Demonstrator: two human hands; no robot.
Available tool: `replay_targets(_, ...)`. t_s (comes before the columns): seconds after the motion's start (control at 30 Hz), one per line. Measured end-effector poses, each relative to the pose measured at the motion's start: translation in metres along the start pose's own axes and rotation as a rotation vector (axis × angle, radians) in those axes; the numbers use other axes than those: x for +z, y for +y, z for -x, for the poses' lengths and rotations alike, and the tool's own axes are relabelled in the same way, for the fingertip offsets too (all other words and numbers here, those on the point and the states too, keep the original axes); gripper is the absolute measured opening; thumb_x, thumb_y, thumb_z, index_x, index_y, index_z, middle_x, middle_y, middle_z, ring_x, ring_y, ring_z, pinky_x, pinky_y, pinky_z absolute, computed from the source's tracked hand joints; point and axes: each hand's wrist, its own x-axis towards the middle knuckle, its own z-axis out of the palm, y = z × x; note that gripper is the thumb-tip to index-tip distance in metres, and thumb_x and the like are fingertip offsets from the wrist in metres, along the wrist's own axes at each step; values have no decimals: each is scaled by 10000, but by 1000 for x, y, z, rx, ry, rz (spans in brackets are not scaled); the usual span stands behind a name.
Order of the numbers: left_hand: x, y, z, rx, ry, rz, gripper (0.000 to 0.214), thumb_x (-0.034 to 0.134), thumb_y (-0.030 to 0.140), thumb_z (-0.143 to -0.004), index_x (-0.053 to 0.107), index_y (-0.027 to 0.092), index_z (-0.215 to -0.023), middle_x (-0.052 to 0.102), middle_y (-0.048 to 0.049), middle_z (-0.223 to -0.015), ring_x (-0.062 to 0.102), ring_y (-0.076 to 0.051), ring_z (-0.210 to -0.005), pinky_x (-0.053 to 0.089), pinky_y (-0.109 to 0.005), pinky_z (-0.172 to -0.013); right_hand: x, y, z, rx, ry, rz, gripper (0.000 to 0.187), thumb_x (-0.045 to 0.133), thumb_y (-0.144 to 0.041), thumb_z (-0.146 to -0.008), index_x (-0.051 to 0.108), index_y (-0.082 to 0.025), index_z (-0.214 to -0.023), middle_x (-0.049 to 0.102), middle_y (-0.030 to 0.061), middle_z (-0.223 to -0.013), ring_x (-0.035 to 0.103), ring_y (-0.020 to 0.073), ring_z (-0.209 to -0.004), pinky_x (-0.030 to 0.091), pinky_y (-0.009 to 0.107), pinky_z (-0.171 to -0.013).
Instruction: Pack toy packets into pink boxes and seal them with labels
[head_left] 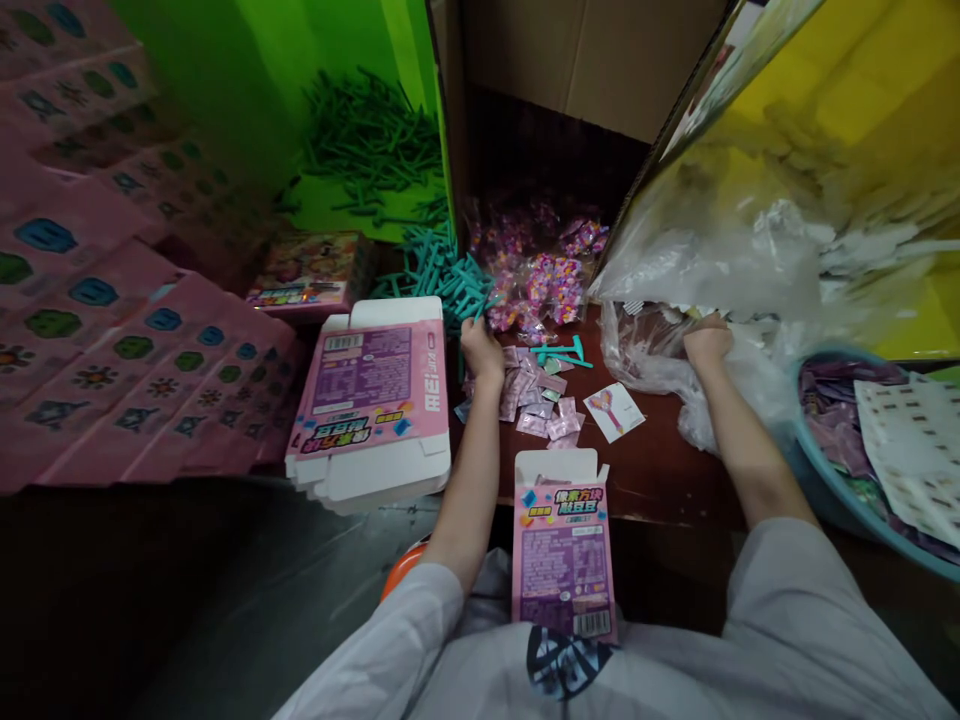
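My left hand (480, 345) reaches into a heap of teal plastic sticks (442, 272) and its fingers are closed round something there that I cannot make out. My right hand (705, 340) is pushed into a clear plastic bag (660, 355), fingers hidden by the film. Between the hands lie small pink sachets (536, 400), a loose teal tool (562, 352) and a white card (613, 410). An opened pink box (562, 550) stands upright against my body, flap up.
A stack of flat pink box blanks (371, 400) lies at my left, and more pink packaging (112, 330) is piled beyond it. Bags of coloured beads (544, 275) sit at the back. A blue basin (877, 450) with sheets stands at the right.
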Motion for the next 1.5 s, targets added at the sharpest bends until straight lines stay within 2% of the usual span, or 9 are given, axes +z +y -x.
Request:
replay_targets(0.17, -10, 0, 3, 8, 54, -9, 388, 377, 109, -904, 667, 62, -1157, 639, -199, -1129, 589, -277, -1116, 432, -373, -1041, -27, 3, 36, -69, 87, 1, 325, 492, -143, -871, 621, -2, -1134, 661, 296, -1052, 665, 354, -1047, 510, 434, -879)
replay_targets(0.33, -14, 14, 6, 34, 71, -112, 373, 518, 223, -882, 643, 87, -1207, 592, -191, -1293, 513, -345, -1176, 419, -459, -1035, -43, -3, 71, -179, 97, 9, 312, 467, -127, -858, 636, -37, -1105, 681, 258, -1007, 680, 355, -980, 515, 426, -823)
replay_targets(0.53, -4, 35, -11, 150, -55, -206, 478, 631, 308, -842, 582, 186, -1301, 532, -136, -1416, 462, -385, -1227, 400, -533, -994, -39, -9, 88, -229, 54, 47, 304, 454, -132, -870, 619, -66, -1117, 681, 227, -1019, 693, 320, -939, 508, 379, -786)
replay_targets(0.77, 3, 38, -25, 3, -52, -216, 387, 508, 312, -924, 622, 117, -1238, 625, -180, -1225, 593, -309, -1096, 451, -383, -932, -33, -7, 94, -278, 49, 38, 351, 427, -158, -905, 582, -86, -1212, 681, 197, -1057, 682, 271, -928, 470, 323, -780)
replay_targets(0.93, 6, 29, -31, 46, -84, -271, 314, 502, 286, -909, 709, 154, -1105, 675, -184, -1102, 630, -340, -1024, 466, -406, -860, -25, -1, 90, -305, 71, -17, 336, 433, -152, -897, 627, -90, -1164, 680, 180, -1047, 670, 265, -913, 472, 324, -770)
replay_targets(1.03, 4, 30, -34, 71, -46, -197, 301, 465, 244, -926, 718, 151, -1060, 693, -183, -1026, 640, -331, -1010, 469, -409, -866, -36, 3, 101, -328, 167, -63, 330, 395, -146, -911, 652, -61, -1101, 672, 192, -1025, 661, 265, -906, 487, 337, -766)
replay_targets(1.2, -14, 44, -40, 166, 202, 161, 236, 479, 167, -927, 706, 127, -981, 707, -143, -1014, 641, -266, -1033, 453, -384, -973, -82, 20, 150, -376, 483, -405, 275, 464, -230, -924, 665, -119, -1075, 691, 148, -995, 668, 242, -903, 535, 362, -805)
replay_targets(1.33, -36, 53, -10, 191, 242, 555, 195, 524, 211, -929, 694, 117, -938, 705, -61, -920, 658, -179, -933, 494, -308, -928, -109, 37, 185, -259, 355, -907, 265, 714, -362, -793, 660, -161, -958, 686, 61, -807, 652, 171, -658, 547, 281, -597)
replay_targets(1.5, -65, 37, 91, 46, -92, 783, 209, 626, 286, -845, 729, 139, -952, 731, -38, -899, 679, -175, -885, 537, -298, -836, -93, 37, 211, -259, -96, -1225, 254, 808, -330, -665, 659, -167, -790, 665, 13, -681, 589, 109, -518, 504, 218, -483)
